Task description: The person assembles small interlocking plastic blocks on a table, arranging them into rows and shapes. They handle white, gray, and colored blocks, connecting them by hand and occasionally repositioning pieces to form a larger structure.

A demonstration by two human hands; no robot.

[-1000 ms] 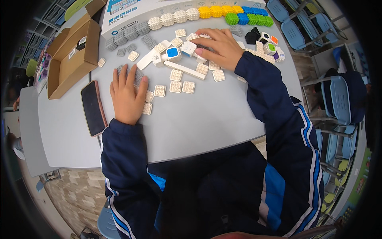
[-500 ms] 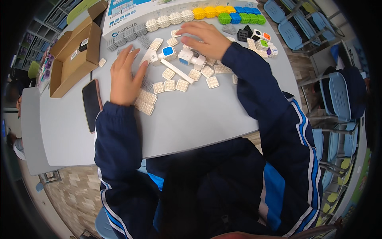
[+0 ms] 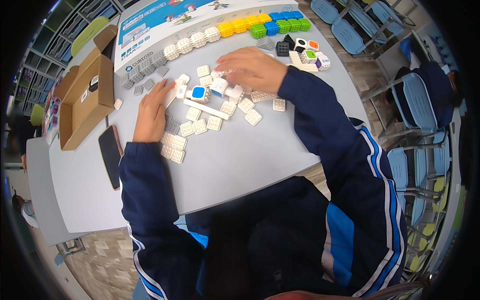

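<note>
My left hand (image 3: 151, 113) rests at the left edge of a spread of white building pieces, its fingers stretched out and holding nothing. Beside its fingertips lies a white block with a blue square face (image 3: 198, 93). My right hand (image 3: 254, 70) reaches over the far side of the spread, fingers extended and slightly blurred; they partly hide small pieces underneath. Just below that hand is a white jointed block (image 3: 218, 87). A long white bar (image 3: 206, 109) lies between the hands, with several square white studded plates (image 3: 214, 123) in front of it.
A row of white, yellow, blue and green studded blocks (image 3: 240, 26) runs before a large printed box (image 3: 150, 37). An open cardboard box (image 3: 100, 107) and a phone (image 3: 109, 155) are at the left. Black and white cube blocks (image 3: 310, 56) stand at the right.
The view has tilted and shifted, so the table things sit differently in it. My left hand's fingers have come closer together; the right hand stays over the white pieces.
</note>
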